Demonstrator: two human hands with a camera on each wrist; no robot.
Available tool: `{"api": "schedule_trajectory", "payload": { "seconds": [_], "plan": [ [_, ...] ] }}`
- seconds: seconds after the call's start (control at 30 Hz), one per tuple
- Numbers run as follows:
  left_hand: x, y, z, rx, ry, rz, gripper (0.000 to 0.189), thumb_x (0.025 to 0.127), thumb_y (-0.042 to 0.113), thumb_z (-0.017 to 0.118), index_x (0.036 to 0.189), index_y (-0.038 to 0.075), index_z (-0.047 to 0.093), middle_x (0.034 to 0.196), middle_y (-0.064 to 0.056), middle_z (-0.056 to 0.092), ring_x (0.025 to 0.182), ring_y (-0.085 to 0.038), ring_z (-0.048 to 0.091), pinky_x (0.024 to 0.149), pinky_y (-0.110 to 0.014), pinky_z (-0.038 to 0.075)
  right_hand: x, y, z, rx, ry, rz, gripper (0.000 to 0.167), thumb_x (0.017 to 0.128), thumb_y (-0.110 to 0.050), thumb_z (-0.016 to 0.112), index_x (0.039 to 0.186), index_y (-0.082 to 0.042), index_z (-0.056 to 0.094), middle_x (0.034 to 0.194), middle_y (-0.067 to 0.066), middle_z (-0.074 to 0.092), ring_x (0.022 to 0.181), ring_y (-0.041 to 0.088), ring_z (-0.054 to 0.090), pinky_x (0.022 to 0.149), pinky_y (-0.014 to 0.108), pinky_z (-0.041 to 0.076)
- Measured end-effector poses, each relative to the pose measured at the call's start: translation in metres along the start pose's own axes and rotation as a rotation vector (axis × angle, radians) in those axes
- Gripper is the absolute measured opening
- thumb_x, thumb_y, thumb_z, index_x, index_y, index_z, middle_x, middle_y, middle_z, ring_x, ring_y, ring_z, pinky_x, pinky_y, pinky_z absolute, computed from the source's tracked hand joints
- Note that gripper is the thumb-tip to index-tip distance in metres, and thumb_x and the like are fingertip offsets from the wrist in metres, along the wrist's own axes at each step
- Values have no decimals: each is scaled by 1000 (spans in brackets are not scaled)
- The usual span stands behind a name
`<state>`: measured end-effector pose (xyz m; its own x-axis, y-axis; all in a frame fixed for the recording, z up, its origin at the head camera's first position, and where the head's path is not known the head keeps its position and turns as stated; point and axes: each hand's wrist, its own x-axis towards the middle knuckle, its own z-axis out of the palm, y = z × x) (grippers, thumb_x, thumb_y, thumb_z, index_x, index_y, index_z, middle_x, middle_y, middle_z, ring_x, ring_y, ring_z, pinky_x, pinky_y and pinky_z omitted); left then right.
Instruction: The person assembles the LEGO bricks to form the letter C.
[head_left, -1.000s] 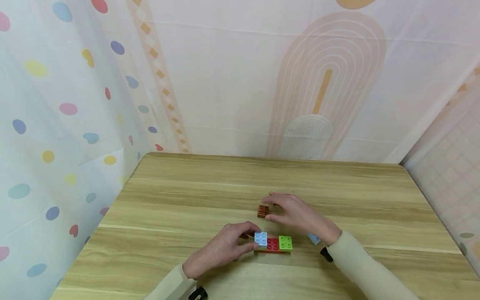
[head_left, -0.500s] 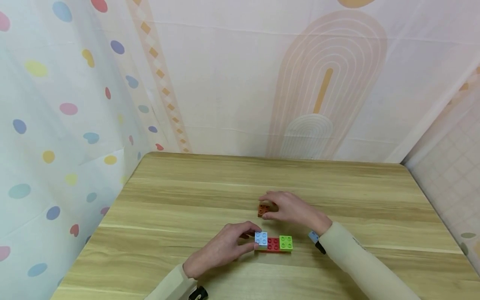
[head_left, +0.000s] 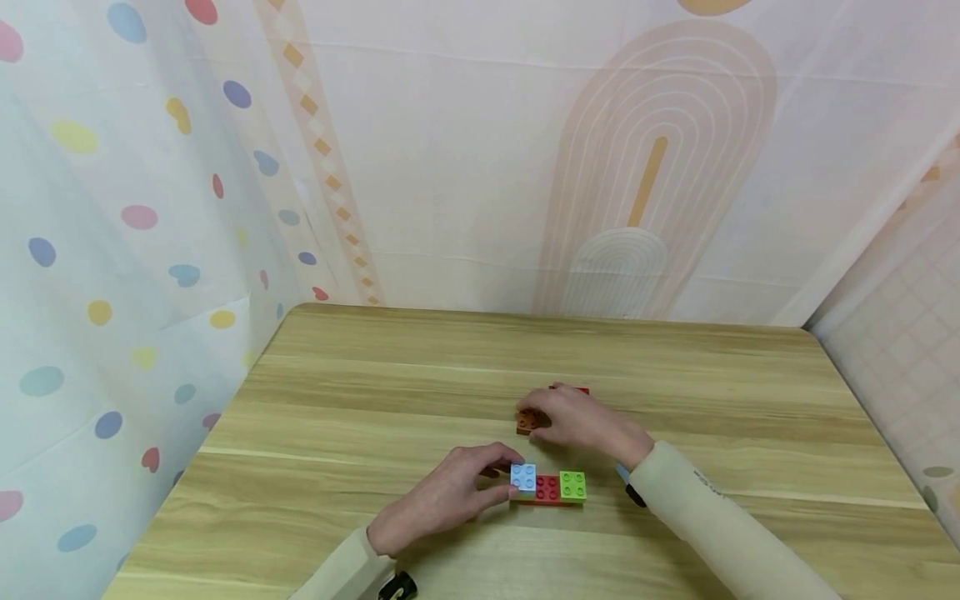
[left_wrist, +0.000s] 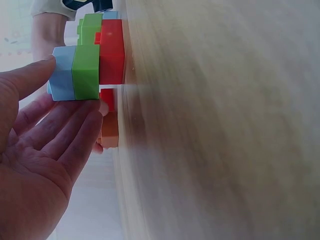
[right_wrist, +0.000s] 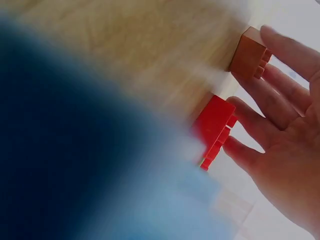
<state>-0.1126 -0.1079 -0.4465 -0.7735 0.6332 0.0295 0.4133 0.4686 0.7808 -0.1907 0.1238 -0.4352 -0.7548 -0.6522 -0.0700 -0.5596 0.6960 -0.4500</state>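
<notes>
My left hand (head_left: pixel 457 492) holds the left end of a small toy-brick build, thumb at the light blue brick (head_left: pixel 522 477) and fingers at the far side. That brick sits on a green brick (left_wrist: pixel 86 72), which rests on a long red brick (head_left: pixel 547 489). A lime green brick (head_left: pixel 572 485) tops the right end, leaving red studs bare between. Behind the build, my right hand (head_left: pixel 581 423) pinches a brown-orange square brick (right_wrist: pixel 248 54) between thumb and fingers, low on the table. Its studs partly show in the head view.
Another red brick (head_left: pixel 581 389) lies just behind my right hand, mostly covered by it. A light blue brick (head_left: pixel 622 472) peeks out beside the right sleeve (head_left: pixel 720 517). The wooden table (head_left: pixel 360 392) meets patterned curtains (head_left: pixel 450 167) at its back and sides.
My right hand has moved left and closed around the brown-orange brick. More of the red brick behind it now shows. My left hand and the build have stayed put.
</notes>
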Motion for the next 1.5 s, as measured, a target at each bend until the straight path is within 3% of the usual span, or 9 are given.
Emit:
{"api": "schedule_trajectory", "payload": {
  "seconds": [0.5, 1.1, 1.27, 1.5],
  "plan": [
    [0, -2, 1, -16, -3, 6, 26, 99, 21, 73, 124, 14, 67, 118, 3, 73, 108, -9, 67, 93, -27, 56, -10, -7, -8, 6, 67, -88, 38, 97, -14, 75, 133, -2, 67, 125, 7, 72, 114, 21, 67, 97, 39, 56],
    [0, -3, 0, -25, -4, 4, 25, 99, 22, 72, 123, 14, 67, 117, 2, 73, 108, -10, 68, 93, -27, 56, -33, -14, -17, 29, 145, -123, 40, 98, -14, 74, 135, -2, 65, 121, 6, 71, 106, 19, 67, 90, 38, 58],
    [0, -3, 1, -20, -4, -3, 27, 99, 22, 73, 124, 14, 67, 118, 2, 73, 108, -9, 68, 93, -27, 56, -40, -17, -17, 44, 166, -108, 39, 98, -16, 74, 134, -5, 66, 122, 3, 71, 108, 17, 66, 94, 39, 57],
    [0, -3, 1, -16, -4, 1, 28, 100, 23, 72, 125, 14, 67, 119, 1, 73, 108, -10, 68, 93, -26, 56, -47, -22, -16, 48, 185, -94, 40, 98, -19, 74, 136, -6, 66, 130, 7, 69, 120, 25, 64, 100, 46, 55]
  ]
}}
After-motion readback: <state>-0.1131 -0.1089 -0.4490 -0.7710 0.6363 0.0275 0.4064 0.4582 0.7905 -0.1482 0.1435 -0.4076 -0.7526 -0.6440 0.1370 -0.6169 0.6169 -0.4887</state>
